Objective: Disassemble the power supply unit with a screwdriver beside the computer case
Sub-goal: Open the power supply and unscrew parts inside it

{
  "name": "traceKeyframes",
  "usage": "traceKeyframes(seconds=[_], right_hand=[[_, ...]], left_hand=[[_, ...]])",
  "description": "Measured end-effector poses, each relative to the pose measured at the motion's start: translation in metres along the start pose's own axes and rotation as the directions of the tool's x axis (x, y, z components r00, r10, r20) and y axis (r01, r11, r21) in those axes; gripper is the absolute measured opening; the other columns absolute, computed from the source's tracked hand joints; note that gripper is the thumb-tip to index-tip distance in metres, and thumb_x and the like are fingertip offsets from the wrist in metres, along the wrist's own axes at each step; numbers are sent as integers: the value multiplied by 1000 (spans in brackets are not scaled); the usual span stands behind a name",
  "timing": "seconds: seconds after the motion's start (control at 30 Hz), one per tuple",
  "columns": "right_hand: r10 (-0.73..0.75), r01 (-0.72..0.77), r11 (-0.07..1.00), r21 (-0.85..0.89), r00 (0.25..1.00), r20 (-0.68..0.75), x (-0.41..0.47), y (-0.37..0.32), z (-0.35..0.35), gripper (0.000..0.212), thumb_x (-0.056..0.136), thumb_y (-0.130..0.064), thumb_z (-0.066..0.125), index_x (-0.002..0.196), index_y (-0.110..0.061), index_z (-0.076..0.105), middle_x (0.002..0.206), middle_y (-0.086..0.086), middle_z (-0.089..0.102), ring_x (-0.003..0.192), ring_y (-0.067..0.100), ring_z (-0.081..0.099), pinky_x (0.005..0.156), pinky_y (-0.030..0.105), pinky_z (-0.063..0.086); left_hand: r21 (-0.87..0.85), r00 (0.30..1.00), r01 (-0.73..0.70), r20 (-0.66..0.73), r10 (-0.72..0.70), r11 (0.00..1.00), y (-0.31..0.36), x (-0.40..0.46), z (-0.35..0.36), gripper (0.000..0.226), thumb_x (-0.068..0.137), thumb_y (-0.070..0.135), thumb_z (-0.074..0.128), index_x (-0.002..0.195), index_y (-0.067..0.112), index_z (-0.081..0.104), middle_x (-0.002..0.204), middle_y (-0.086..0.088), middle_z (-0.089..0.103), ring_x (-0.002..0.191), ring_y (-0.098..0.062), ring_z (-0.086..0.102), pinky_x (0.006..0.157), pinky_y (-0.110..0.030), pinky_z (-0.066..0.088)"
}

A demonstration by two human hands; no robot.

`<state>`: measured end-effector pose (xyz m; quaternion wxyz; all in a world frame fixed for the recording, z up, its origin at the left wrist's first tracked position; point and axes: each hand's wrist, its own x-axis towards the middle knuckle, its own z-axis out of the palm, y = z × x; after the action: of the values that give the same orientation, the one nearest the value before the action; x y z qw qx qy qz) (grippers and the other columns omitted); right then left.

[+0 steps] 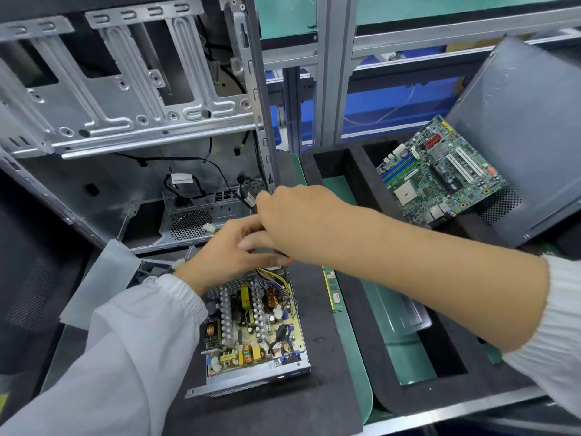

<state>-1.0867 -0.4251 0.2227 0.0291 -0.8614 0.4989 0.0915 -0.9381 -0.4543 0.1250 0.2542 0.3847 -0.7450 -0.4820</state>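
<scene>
Workbench (330,357) black-matted, open power supply unit (251,322) beside computer case (125,105), both hands' fingers (251,243) pinching screwdriver (284,262).

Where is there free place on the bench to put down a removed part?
Bare black mat lies in front of the power supply unit, and between it and the memory stick. The foam tray has an open green-floored slot. It is crowded where both hands meet, at the unit's far end beside the computer case.
</scene>
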Motion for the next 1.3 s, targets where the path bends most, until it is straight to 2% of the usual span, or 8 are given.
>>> traceKeyframes(seconds=[0.2, 0.4, 0.53, 0.7, 0.93, 1.1, 1.2, 1.3], right_hand=[[-190, 197, 980, -31, 971, 144, 2, 8, -2, 33, 97, -21, 48, 129, -19, 44, 99, 2, 39, 81, 22, 45, 52, 29, 27], [-98, 87, 986, 142, 993, 71, 4, 11, 0, 47, 88, -58, 56, 112, -18, 47, 85, -3, 39, 86, 23, 51, 67, 33, 40], [9, -11, 997, -76, 999, -40, 9, 6, 5, 37, 102, -44, 38, 118, -12, 51, 89, 4, 43, 81, 27, 49, 63, 35, 34], [-204, 197, 979, 52, 958, 204, 4, 18, -7, 27, 95, -20, 56, 116, -20, 40, 99, 0, 37, 88, 23, 51, 57, 31, 35], [26, -31, 997, 68, 996, 83, 3, 11, -3, 46, 95, -58, 43, 102, -13, 46, 70, 0, 30, 65, 22, 41, 58, 33, 35], [-153, 140, 988, 68, 956, 250, -2, 13, -13, 29, 96, -19, 51, 124, -20, 42, 84, -3, 40, 60, 9, 42, 46, 25, 26], [-146, 107, 978, 179, 965, 218, 1, 11, -7, 29, 94, -27, 57, 114, -17, 39, 92, 2, 46, 75, 23, 65, 53, 31, 46], [42, -48, 987, 155, 998, 41, 5, 3, 0, 38, 95, -50, 52, 96, -14, 39, 71, -1, 29, 72, 24, 49, 56, 34, 39]], left_hand=[[9, 1000, 0, 29, 0, 1000, 3, 0, -7, 13, 68, 29, 80, 80, 27, 76, 76, -11, 71, 69, -4, 60, 68, -17, 47], [28, 999, -8, -37, 9, 1000, -1, 8, 1, 35, 57, 24, 93, 78, 33, 68, 76, 14, 72, 71, 1, 63, 62, -17, 54], [61, 999, 39, 32, -41, 997, 1, 6, -1, 24, 66, 24, 84, 79, 31, 65, 76, 25, 69, 73, 12, 62, 66, -3, 42], [-55, 998, 42, 54, -39, 998, -3, 5, -7, 57, 66, 34, 87, 90, -12, 65, 76, -17, 59, 70, -29, 47, 69, -40, 43], [33, 999, 48, 0, -48, 998, -1, 5, 5, 33, 60, 23, 87, 83, 16, 64, 73, 14, 71, 68, 5, 64, 62, -8, 45], [18, 998, 61, 2, -61, 998, -3, 1, 0, 51, 65, 40, 89, 93, 2, 68, 83, -15, 69, 83, -33, 63, 87, -55, 49], [39, 998, 52, -41, -51, 998, -4, 2, 1, 50, 58, 43, 91, 86, 8, 69, 81, -4, 73, 80, -16, 69, 73, -32, 56], [139, 995, 80, -70, -71, 987, -3, 3, 9, 33, 60, 32, 89, 80, 14, 69, 74, 10, 71, 72, -3, 65, 62, -15, 47]])
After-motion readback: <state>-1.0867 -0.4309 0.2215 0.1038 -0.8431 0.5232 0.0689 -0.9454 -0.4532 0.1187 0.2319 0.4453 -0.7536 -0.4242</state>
